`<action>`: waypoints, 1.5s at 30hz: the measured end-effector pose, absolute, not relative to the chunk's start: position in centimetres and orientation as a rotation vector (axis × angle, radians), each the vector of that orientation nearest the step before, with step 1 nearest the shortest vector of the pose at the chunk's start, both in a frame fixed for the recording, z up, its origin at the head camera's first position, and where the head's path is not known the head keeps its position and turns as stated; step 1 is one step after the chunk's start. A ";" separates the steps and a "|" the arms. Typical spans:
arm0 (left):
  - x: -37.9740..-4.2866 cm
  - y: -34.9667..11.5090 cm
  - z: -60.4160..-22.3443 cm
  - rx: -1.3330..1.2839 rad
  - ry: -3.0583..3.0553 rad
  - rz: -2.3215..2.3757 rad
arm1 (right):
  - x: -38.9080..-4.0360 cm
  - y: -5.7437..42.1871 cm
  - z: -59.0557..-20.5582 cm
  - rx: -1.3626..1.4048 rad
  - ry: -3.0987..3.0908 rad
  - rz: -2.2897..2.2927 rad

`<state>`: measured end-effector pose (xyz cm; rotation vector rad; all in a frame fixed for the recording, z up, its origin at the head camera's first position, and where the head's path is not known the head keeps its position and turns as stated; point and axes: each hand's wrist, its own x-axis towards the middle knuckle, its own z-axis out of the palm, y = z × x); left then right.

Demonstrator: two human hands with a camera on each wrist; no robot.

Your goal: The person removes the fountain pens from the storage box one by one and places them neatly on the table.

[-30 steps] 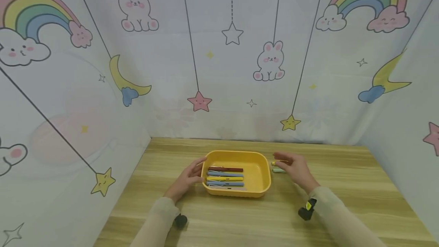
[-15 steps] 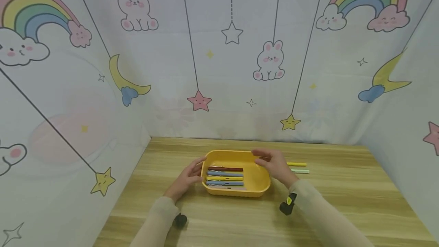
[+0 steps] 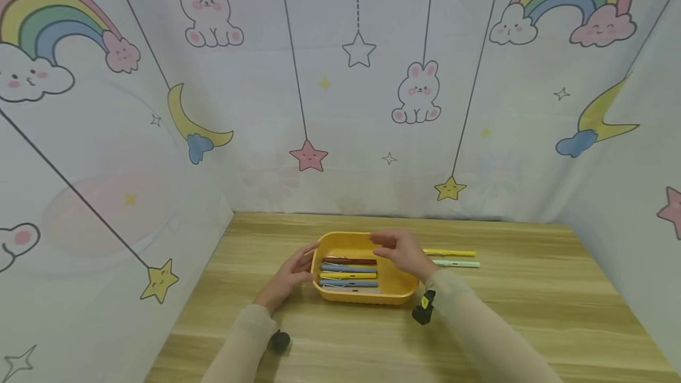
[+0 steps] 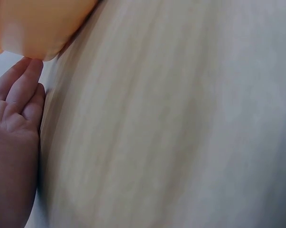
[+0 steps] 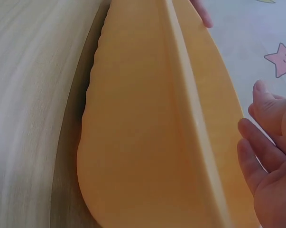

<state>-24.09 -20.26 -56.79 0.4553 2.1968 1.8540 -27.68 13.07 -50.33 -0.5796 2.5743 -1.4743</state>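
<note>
A yellow tray (image 3: 396, 299) holds several pens lying side by side: a dark red pen (image 3: 348, 261), blue ones, a yellow pen (image 3: 348, 275) and a pale one at the front. My left hand (image 3: 287, 279) rests against the tray's left end; in the left wrist view its fingers (image 4: 26, 85) extend to touch the tray wall. Above the tray's right half hovers my right hand (image 3: 405, 252), fingers loosely bent, with nothing seen in it. The right wrist view shows this hand (image 5: 271, 142) beside the tray's rim, thumb and fingers apart.
Right of the tray, a second yellow pen (image 3: 452, 253) and a light green pen (image 3: 457, 263) lie on the wooden table (image 3: 346, 347), their left ends behind my right hand. A white curtain (image 3: 362, 105) printed with rabbits, stars and rainbows stands behind.
My right hand has moved left from over the two loose pens to above the tray, uncovering more of them. My left hand and the pens have stayed in place.
</note>
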 end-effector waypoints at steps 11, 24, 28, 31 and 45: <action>-24.0 -20.3 -56.9 0.469 2.179 1.858 | -27.8 11.4 -51.2 -0.566 2.586 -1.390; -23.9 -20.3 -56.9 0.468 2.181 1.857 | -28.1 10.6 -51.9 -0.599 2.644 -1.223; -24.0 -20.4 -57.0 0.465 2.178 1.851 | -28.2 10.6 -52.3 -0.614 2.640 -1.198; -24.2 -20.4 -57.1 0.470 2.172 1.856 | -28.4 10.7 -52.6 -0.624 2.638 -1.193; -24.4 -20.6 -57.2 0.494 2.152 1.870 | -28.8 10.8 -53.2 -0.712 2.725 -1.112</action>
